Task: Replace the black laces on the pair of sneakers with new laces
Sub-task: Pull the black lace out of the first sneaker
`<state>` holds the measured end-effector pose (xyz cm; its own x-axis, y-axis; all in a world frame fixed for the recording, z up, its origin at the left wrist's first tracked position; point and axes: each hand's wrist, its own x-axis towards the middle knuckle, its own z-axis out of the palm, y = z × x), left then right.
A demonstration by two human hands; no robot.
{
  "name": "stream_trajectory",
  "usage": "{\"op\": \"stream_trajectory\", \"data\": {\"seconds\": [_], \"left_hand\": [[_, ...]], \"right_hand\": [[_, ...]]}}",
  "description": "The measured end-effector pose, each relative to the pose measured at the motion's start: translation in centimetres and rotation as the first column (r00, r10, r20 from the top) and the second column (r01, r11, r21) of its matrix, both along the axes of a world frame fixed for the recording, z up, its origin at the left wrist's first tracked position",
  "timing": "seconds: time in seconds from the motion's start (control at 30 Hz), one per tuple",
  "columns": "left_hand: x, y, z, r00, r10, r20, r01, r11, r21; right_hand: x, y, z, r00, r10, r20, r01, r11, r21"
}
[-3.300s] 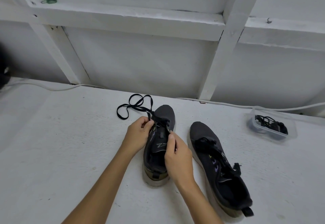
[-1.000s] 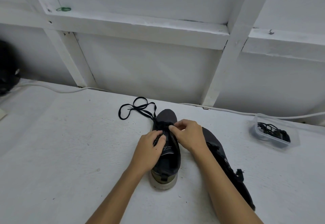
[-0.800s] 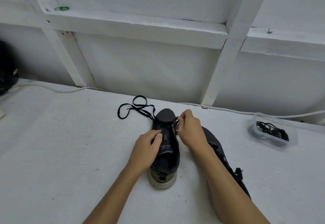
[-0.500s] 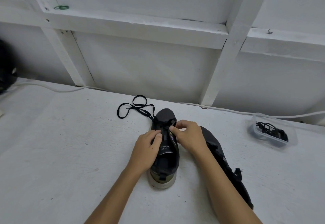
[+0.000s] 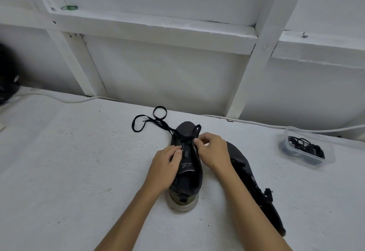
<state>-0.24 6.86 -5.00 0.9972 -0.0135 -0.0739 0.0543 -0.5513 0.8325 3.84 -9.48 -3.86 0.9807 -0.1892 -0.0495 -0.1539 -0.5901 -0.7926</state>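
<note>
A dark grey sneaker (image 5: 186,173) stands on the white surface (image 5: 69,171), heel toward the camera. The left hand (image 5: 165,167) rests against the shoe's left side, its grip curled, thumb and fingertips pressed at the eyelets beside the tongue. The right hand (image 5: 214,153) sits over the right side, its grip closed in a pinch on the black lace (image 5: 150,123), which loops up over the toe and trails onto the surface beyond. The second sneaker (image 5: 254,185) lies just right, partly hidden by the right forearm. A clear plastic container (image 5: 307,148) of black laces sits well apart, far right.
</note>
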Motion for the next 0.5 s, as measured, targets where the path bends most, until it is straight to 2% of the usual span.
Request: {"op": "stream_trajectory", "data": {"seconds": [0.07,0.13,0.17,0.2,0.3,0.37,0.43,0.5], "left_hand": [[-0.1,0.0,0.1,1.000,0.001,-0.005,-0.001,1.000,0.002],[-0.2,0.0,0.2,1.000,0.004,-0.012,-0.004,1.000,-0.008],[-0.2,0.0,0.2,1.000,0.003,-0.018,-0.003,1.000,-0.012],[-0.1,0.0,0.1,1.000,0.003,-0.022,-0.003,1.000,-0.016],[0.0,-0.1,-0.1,1.000,0.007,-0.013,-0.007,1.000,-0.008],[0.1,0.0,-0.1,1.000,0.007,-0.010,-0.007,1.000,0.004],[0.0,0.1,-0.2,1.000,0.005,-0.020,-0.005,1.000,0.007],[-0.1,0.1,-0.2,1.000,0.000,-0.032,0.000,1.000,-0.003]], "right_hand": [[0.7,-0.6,0.4,0.984,-0.156,0.088,0.142,0.979,0.148],[1.2,-1.5,1.4,0.931,-0.356,0.077,0.311,0.887,0.340],[1.3,-2.0,1.8,0.921,-0.385,0.052,0.342,0.867,0.361],[1.2,-2.2,2.0,0.936,-0.351,-0.001,0.328,0.875,0.357],[0.0,-0.9,1.9,0.974,-0.084,-0.209,0.153,0.927,0.341],[-0.2,0.0,0.7,0.982,0.004,-0.191,0.047,0.965,0.258],[0.2,0.4,0.2,0.995,-0.028,-0.097,0.049,0.974,0.220],[0.9,-0.1,0.9,0.970,-0.243,0.015,0.223,0.912,0.344]]}}
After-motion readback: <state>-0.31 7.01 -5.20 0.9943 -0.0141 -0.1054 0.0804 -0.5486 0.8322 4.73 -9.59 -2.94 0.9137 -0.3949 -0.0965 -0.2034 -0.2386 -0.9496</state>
